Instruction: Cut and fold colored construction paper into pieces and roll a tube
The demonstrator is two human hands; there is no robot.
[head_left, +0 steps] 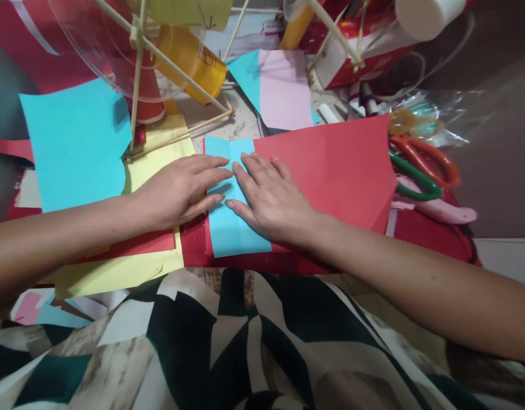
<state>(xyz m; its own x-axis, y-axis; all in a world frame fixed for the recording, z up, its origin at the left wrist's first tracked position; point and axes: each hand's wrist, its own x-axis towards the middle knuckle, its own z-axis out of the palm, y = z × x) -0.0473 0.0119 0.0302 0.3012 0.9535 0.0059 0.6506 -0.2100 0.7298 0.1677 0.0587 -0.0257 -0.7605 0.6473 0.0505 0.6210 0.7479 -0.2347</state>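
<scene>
A creased light-blue paper strip (pixel 241 242) lies over the left end of a large red paper sheet (pixel 335 176). My right hand (pixel 271 196) rests flat across the strip and the red sheet, fingers stretched out and pointing left. From the other side my left hand (pixel 185 188) reaches in with its fingers apart, the tips over the strip's left part. Nothing is held in either hand. Under my left forearm are a yellow sheet (pixel 172 148) and a red piece of paper (pixel 147 246). A larger light-blue sheet (pixel 78 148) with a cut edge lies to the left.
A wooden stick frame (pixel 160 51) stands at the back left, with an orange cup (pixel 192 62) beside it. Orange-handled scissors (pixel 429 162) and a green handle (pixel 416 182) lie at the right. A pink and blue paper (pixel 286 88) sits behind the red sheet.
</scene>
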